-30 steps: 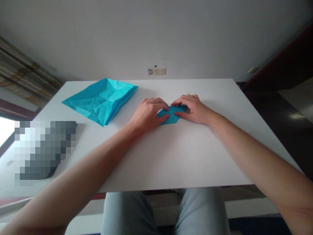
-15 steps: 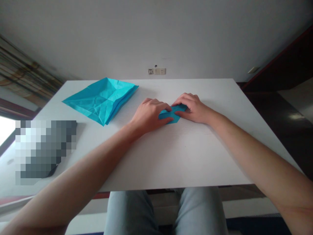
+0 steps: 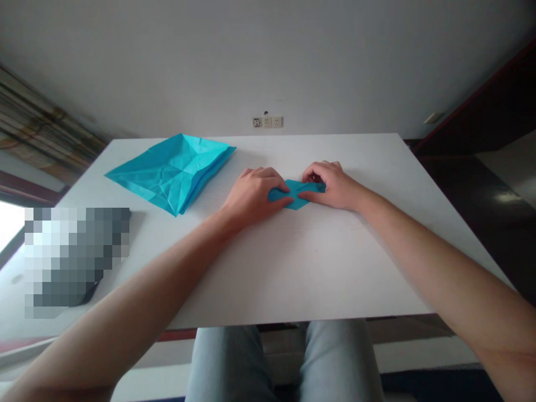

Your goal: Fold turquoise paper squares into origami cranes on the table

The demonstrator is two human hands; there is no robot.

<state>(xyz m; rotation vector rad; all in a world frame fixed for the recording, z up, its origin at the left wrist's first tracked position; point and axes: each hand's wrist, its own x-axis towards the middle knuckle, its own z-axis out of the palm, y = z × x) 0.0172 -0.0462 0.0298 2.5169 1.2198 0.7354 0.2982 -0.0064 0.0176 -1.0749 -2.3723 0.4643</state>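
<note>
A small folded piece of blue paper [image 3: 296, 202] lies on the white table between my hands. My left hand [image 3: 257, 192] grips its left end, with the thumb on the near side and the fingers on the far side. At the right end, my right hand [image 3: 329, 184] pinches the paper between its thumb and curled fingers. The parts of the paper under my fingers are hidden. Further left on the table sits a larger, creased blue folded paper [image 3: 173, 170], apart from both hands.
The white table [image 3: 318, 273] reaches back to a grey wall with sockets [image 3: 267, 122]. A pixelated grey object [image 3: 84, 257] stands at the table's left side. A patterned curtain [image 3: 46, 123] hangs at far left. My legs [image 3: 228, 363] are below the front edge.
The small folded paper has turned slightly and shows more of its far edge. My right fingers have shifted a little to the right along it. The larger paper stays put.
</note>
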